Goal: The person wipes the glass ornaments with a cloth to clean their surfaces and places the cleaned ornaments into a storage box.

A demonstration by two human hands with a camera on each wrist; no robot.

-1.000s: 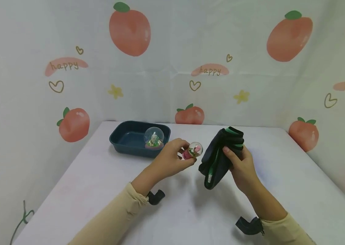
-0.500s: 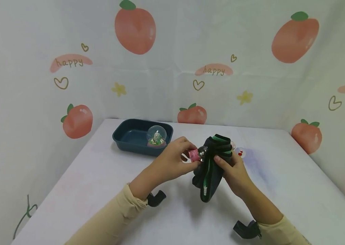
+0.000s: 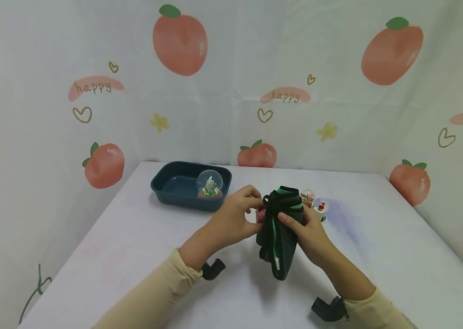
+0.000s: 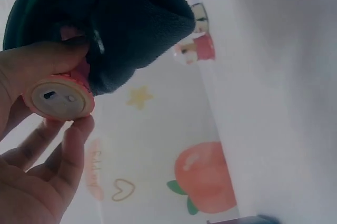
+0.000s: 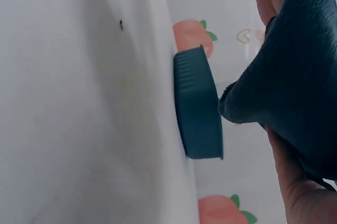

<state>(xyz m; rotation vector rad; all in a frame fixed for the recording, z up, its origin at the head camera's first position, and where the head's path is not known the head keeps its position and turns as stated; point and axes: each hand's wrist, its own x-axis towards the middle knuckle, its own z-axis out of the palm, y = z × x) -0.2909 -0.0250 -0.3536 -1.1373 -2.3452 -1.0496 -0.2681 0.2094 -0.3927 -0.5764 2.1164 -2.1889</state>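
Pale table, peach-print walls, both hands at a dark cloth

White table, its far edge meeting a creased white sheet that also runs along the left and right sides. Print: peaches, hearts, yellow flowers, the word "happy". Soft shadows under the hands; a bluish-purple smear on the right half; a small dark speck shows in the right wrist view. Green cord at near left.

Far left on the table: blue tray, a clear snow globe in its right end. Right of centre, just beyond the right hand: a brown-based globe and a white-based globe, side by side.

Centre, above the table: right hand grips the folded dark cloth, thumb on the near face. Left hand pinches a pink ornament against the cloth's left side, pale underside exposed, top hidden.
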